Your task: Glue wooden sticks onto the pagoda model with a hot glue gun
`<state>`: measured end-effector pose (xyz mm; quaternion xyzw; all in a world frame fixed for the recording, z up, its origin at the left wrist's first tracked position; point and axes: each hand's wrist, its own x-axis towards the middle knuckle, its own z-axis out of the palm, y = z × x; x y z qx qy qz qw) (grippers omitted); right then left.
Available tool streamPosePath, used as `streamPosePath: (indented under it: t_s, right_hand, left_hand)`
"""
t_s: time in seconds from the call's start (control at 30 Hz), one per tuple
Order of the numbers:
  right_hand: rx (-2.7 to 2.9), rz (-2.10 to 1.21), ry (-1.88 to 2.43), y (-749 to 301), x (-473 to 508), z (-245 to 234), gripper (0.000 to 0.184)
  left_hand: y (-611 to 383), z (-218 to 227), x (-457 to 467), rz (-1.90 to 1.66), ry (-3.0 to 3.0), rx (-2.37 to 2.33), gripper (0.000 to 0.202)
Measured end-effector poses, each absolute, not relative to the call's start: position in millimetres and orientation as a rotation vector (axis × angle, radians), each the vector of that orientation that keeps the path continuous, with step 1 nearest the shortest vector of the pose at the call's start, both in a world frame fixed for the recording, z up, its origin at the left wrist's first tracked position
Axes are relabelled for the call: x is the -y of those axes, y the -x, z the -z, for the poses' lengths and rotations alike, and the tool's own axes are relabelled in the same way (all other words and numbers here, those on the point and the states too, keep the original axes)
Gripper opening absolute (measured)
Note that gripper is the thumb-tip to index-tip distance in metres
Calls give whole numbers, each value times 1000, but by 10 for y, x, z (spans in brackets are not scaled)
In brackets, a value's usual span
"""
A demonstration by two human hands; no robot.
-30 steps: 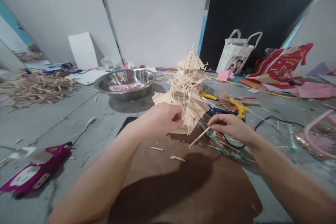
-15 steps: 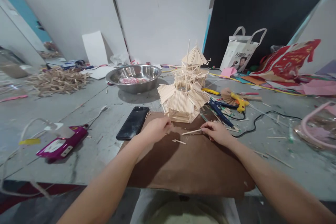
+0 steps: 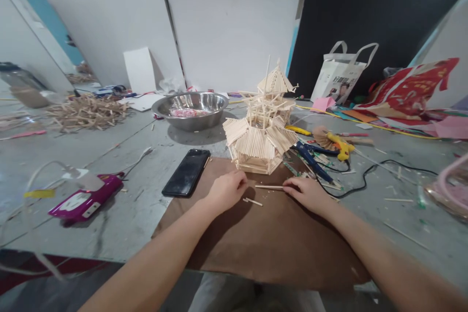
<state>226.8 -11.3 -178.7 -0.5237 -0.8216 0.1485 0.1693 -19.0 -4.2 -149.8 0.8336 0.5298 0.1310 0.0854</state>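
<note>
My right hand [image 3: 305, 194] pinches one end of a thin wooden stick [image 3: 268, 187], which points left just over the brown board [image 3: 270, 239]. Opposite it, my left hand [image 3: 228, 190] is closed with its fingers curled; anything between the fingertips is hidden. Two short stick pieces [image 3: 255, 202] lie on the board below the gap between my hands. Right behind my hands stands a tiered pavilion model [image 3: 261, 144] built of thin wooden sticks, with slanted roof panels and a pointed top.
A black phone [image 3: 186, 173] lies left of the board. Behind it is a steel basin [image 3: 192, 109]. A blue glue gun [image 3: 316, 163], a yellow glue gun [image 3: 341, 146] and a black cord lie right. A purple power strip [image 3: 87, 197] and a stick pile [image 3: 87, 113] are left.
The view has shifted slightly. My left hand has moved a little down and closer to the held stick, and the stick lies more level. My right hand keeps its pinch.
</note>
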Motion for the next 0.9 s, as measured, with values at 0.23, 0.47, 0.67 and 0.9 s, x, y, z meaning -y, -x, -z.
streamPosePath:
  t_s: [0.23, 0.47, 0.67, 0.9]
  right_hand:
    - [2349, -389, 1476, -2266, 123, 1836, 27]
    - [2352, -373, 1458, -2256, 137, 1840, 25]
    - [2358, -388, 1475, -2259, 144, 1819, 28]
    - [2375, -378, 1430, -2290, 120, 1839, 27]
  left_hand:
    - [236, 1567, -36, -596, -2340, -1673, 14]
    - [271, 1632, -141, -853, -2082, -1844, 29]
    - [236, 1598, -235, -811, -2272, -1826, 44]
    - [194, 1521, -359, -565, -2336, -1934, 29]
